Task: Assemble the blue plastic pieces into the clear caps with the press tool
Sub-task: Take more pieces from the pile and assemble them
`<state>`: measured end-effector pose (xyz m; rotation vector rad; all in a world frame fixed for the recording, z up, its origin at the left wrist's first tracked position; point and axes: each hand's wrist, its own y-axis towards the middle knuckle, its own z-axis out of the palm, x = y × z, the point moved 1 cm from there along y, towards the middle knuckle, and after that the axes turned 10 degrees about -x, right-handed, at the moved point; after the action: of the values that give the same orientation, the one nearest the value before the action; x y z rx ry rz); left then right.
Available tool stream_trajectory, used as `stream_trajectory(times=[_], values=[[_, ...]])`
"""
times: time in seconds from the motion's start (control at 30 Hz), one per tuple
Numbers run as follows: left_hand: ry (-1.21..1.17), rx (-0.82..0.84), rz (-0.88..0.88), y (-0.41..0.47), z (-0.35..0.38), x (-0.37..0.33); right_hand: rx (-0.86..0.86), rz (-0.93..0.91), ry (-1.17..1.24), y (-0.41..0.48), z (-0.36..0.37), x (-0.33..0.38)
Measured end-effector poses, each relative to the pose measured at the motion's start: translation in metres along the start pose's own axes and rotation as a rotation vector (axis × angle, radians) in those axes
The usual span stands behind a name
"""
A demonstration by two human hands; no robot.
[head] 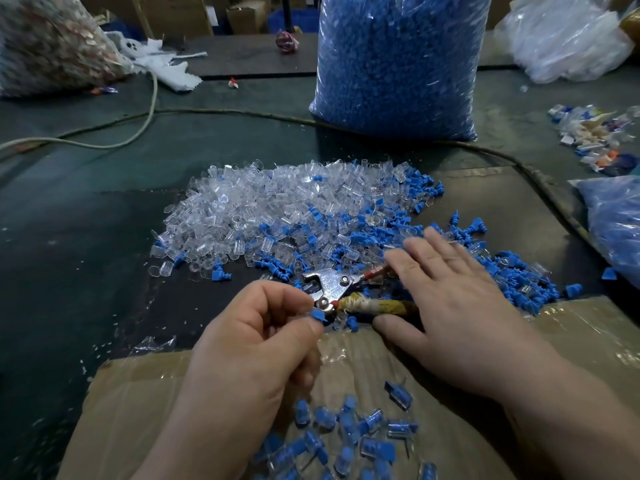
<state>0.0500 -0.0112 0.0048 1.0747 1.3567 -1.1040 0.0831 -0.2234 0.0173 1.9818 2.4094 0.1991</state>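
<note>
Where the big bag stands: tall clear plastic bag (pixel 398 64) packed with blue pieces, on the dark desk (pixel 86 237) far beyond the right hand (pixel 450 299); likely refill stock.
Cap pile: heaped clear plastic caps (pixel 259 202) mixed with loose blue plastic pieces (pixel 512 271), just ahead of that hand for quick picking.
Cardboard: taped brown cardboard (pixel 138 393) under both wrists; finished blue-filled caps (pixel 346 438) lie between the forearms.
Right hand: released, flat over the wrapped handles of the metal plier-like press tool (pixel 332 285), apparently about to lift it.
Left hand (pixel 256 341): pinches one small blue piece (pixel 318 315) beside the tool's head, presumably for loading.
</note>
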Motion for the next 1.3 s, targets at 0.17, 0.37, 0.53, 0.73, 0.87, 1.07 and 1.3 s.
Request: stream_trajectory(times=[0.17, 0.37, 0.53, 0.73, 0.87, 1.07, 1.3], values=[[-0.071, -0.013, -0.070, 0.001, -0.001, 0.000, -0.002, -0.031, -0.055, 0.005, -0.001, 0.002], [-0.197, -0.045, -0.147, 0.007, -0.004, 0.002, -0.069, -0.042, -0.064, 0.007, -0.003, 0.010], [-0.233, -0.075, -0.142, 0.008, -0.006, 0.002, -0.259, -0.028, 0.060, 0.003, -0.009, 0.009], [-0.263, -0.120, -0.080, 0.009, -0.005, 0.001, -0.431, -0.163, 0.247, -0.012, -0.020, 0.014], [-0.269, -0.130, -0.015, 0.010, -0.005, 0.001, -0.336, -0.214, 0.257, -0.017, -0.020, 0.014], [-0.245, -0.140, 0.066, 0.009, -0.005, 0.004, -0.325, -0.214, 0.222, -0.022, -0.021, 0.010], [-0.227, -0.160, 0.123, 0.006, -0.006, -0.001, -0.279, -0.210, 0.264, -0.023, -0.022, 0.008]])
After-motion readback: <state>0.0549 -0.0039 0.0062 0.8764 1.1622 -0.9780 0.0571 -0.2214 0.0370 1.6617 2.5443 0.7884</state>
